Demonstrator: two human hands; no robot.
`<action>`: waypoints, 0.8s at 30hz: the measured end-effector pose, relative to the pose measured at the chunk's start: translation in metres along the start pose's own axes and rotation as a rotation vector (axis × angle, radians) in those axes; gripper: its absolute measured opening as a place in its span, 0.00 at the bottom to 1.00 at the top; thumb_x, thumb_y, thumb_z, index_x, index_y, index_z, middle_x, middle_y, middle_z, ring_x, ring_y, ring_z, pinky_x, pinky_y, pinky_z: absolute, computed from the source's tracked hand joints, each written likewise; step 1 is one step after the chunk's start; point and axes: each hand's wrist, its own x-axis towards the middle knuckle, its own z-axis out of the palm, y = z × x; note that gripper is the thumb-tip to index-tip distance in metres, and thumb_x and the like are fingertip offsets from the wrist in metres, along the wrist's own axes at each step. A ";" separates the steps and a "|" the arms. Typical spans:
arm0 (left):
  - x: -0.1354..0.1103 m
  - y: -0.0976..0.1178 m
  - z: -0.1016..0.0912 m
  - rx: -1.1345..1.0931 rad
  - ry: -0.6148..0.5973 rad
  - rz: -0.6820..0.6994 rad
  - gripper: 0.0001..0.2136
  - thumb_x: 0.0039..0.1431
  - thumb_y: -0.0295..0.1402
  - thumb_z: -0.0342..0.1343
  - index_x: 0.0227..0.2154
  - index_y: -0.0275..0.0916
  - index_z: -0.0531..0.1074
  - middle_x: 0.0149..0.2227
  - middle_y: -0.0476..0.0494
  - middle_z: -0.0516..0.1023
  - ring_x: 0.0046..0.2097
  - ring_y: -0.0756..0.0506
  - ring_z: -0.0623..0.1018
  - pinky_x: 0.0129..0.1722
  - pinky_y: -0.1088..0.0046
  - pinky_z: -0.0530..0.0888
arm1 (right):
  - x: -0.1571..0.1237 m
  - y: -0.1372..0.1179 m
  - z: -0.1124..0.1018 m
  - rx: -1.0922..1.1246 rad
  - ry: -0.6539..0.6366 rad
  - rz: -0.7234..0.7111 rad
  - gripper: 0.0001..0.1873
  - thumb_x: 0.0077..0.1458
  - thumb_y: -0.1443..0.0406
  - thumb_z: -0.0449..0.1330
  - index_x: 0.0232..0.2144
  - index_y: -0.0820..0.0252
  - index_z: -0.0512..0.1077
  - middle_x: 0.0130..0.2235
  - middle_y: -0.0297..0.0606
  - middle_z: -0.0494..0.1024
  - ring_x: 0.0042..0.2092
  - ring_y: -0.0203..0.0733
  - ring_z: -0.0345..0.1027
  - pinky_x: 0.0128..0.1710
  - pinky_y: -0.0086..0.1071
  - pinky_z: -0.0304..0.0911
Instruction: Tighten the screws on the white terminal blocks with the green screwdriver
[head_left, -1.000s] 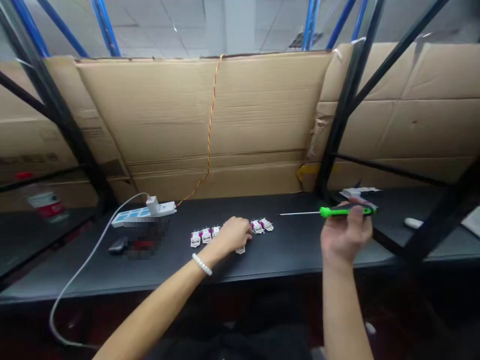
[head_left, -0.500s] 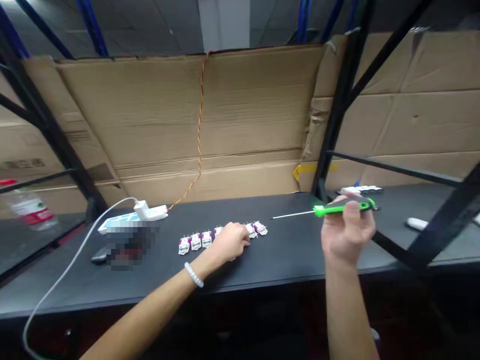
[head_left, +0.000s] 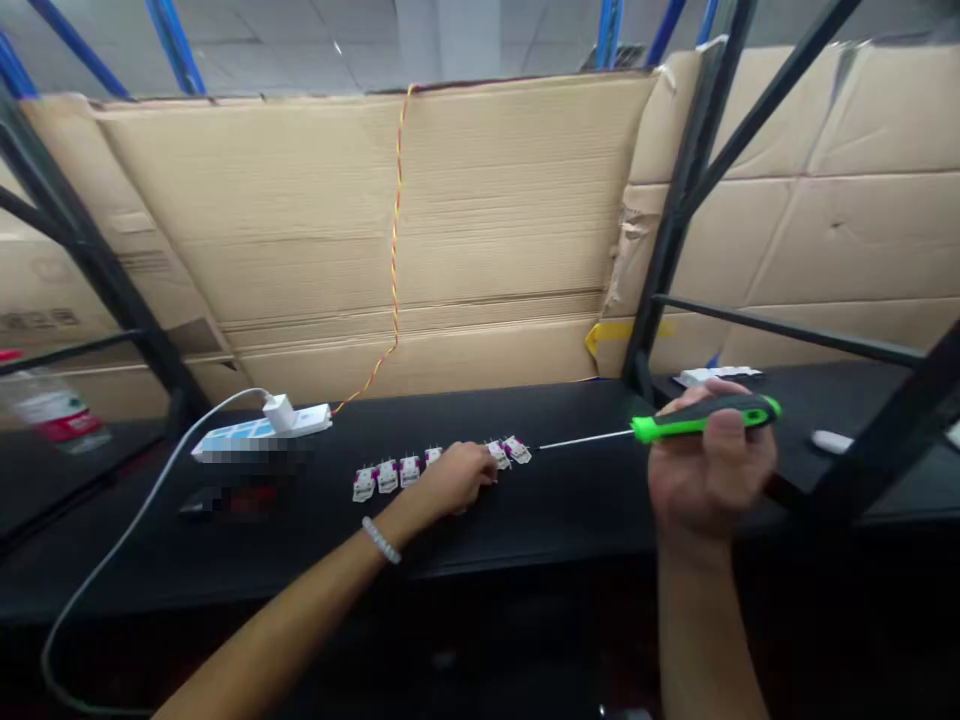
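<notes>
Over bench (head_left: 570,500), R hand (head_left: 709,480) w/ screwdriver (head_left: 671,427)

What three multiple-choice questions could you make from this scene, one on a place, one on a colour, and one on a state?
1. Where is the white beaded bracelet?
A. Left wrist
B. Right wrist
C. Around the screwdriver handle

2. What colours is the handle of the slim steel-shafted screwdriver?
A. Red and white
B. Green and black
C. Blue and yellow

3. What state is that screwdriver in?
A. Lying untouched
B. Gripped in the right hand
C. Standing upright in a holder

Answers:
1. A, because the bracelet circles the arm reaching in from the lower left.
2. B, because the handle shows bright green with a black grip.
3. B, because the fingers wrap around the handle.
</notes>
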 end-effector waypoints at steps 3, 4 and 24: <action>-0.004 0.004 0.000 0.020 -0.011 -0.008 0.09 0.68 0.25 0.54 0.38 0.37 0.81 0.41 0.38 0.84 0.46 0.40 0.82 0.49 0.66 0.75 | -0.003 -0.007 0.005 0.011 -0.052 -0.011 0.20 0.53 0.52 0.75 0.42 0.58 0.81 0.35 0.34 0.77 0.37 0.37 0.72 0.39 0.31 0.73; -0.006 0.006 -0.001 0.027 -0.014 -0.008 0.09 0.69 0.25 0.54 0.38 0.37 0.80 0.41 0.38 0.84 0.46 0.40 0.81 0.49 0.66 0.75 | -0.005 -0.010 0.006 0.005 -0.084 0.008 0.20 0.56 0.52 0.73 0.44 0.57 0.80 0.37 0.35 0.78 0.39 0.39 0.74 0.42 0.33 0.74; -0.066 0.029 -0.039 -0.408 0.366 -0.103 0.07 0.67 0.26 0.51 0.33 0.40 0.72 0.33 0.48 0.80 0.35 0.45 0.77 0.37 0.71 0.68 | -0.090 0.026 0.048 -0.798 -1.185 0.187 0.08 0.66 0.70 0.62 0.46 0.55 0.77 0.44 0.40 0.84 0.46 0.49 0.78 0.47 0.39 0.68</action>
